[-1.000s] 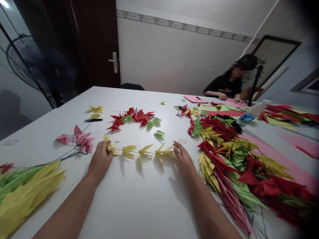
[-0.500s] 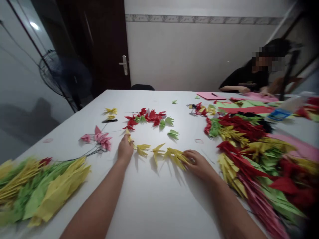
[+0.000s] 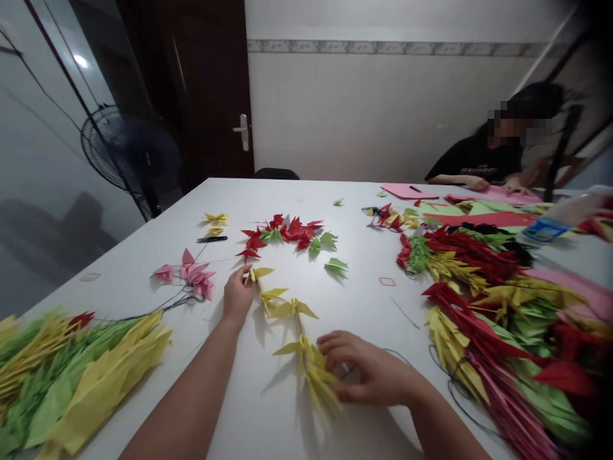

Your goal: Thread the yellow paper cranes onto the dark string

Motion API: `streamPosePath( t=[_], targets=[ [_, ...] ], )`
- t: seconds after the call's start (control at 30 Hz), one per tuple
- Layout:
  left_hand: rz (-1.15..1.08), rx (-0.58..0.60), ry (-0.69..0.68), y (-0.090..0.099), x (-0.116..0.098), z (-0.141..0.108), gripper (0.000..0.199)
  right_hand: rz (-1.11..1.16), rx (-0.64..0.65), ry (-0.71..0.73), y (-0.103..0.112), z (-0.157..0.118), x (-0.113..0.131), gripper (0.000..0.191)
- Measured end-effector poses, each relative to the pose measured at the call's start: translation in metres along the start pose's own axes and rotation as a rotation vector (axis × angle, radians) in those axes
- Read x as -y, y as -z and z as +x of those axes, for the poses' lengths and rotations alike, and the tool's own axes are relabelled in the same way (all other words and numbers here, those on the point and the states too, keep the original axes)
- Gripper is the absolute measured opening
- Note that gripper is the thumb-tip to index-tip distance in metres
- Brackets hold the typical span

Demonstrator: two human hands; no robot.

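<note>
A string of folded yellow paper cranes (image 3: 293, 309) runs across the white table (image 3: 249, 409) between my hands, bending toward me on the right. My left hand (image 3: 238, 295) is closed on the far end of this string, pinching by the yellow crane there. Beside the near end, where several cranes bunch together and blur, my right hand (image 3: 359, 367) has its fingers curled on the string; the exact contact is partly hidden. Just beyond lies a curved row of red paper cranes (image 3: 294, 230) with some green ones. A single green crane (image 3: 336, 267) lies apart.
Stacked yellow and green cranes (image 3: 103, 383) lie at left, near strung pink cranes (image 3: 197, 278). A black pen-like tool (image 3: 211, 239) is behind them. Many coloured cranes (image 3: 474, 255) and a plastic bottle (image 3: 550, 227) crowd the right. Across the table sits another person (image 3: 479, 153).
My right hand has come nearer me, drawing its end of the yellow string down from a nearly straight line across. My left hand stays at about the same place.
</note>
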State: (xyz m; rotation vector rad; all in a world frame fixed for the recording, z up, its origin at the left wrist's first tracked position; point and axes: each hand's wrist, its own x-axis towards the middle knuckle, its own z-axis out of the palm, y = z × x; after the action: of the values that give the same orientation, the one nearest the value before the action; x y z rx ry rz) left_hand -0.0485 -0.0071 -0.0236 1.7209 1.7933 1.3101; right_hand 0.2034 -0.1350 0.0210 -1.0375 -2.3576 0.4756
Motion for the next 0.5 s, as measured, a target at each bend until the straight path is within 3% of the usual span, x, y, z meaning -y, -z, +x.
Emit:
streamPosePath(
  t=[0.07,0.2,0.3,0.4,0.5],
  targets=[
    [-0.028,0.032,0.018,-0.002,-0.001,0.001,0.035,0.186,0.113,-0.055,0.015,0.001,-0.006,0.020],
    [-0.028,0.096,0.037,-0.005,-0.006,0.001,0.037,0.129,-0.093,-0.381,0.029,0.034,-0.033,0.022],
    [-0.001,0.170,0.038,-0.005,-0.010,0.000,0.032,0.104,-0.124,-0.394,0.013,0.078,-0.054,0.023],
    [0.021,0.234,0.035,-0.005,-0.014,-0.002,0.028,0.239,-0.115,-0.396,-0.016,0.118,-0.061,0.034],
    [0.020,0.297,0.019,-0.006,-0.016,-0.001,0.026,0.330,-0.123,-0.385,-0.039,0.137,-0.061,0.025]
  ],
)
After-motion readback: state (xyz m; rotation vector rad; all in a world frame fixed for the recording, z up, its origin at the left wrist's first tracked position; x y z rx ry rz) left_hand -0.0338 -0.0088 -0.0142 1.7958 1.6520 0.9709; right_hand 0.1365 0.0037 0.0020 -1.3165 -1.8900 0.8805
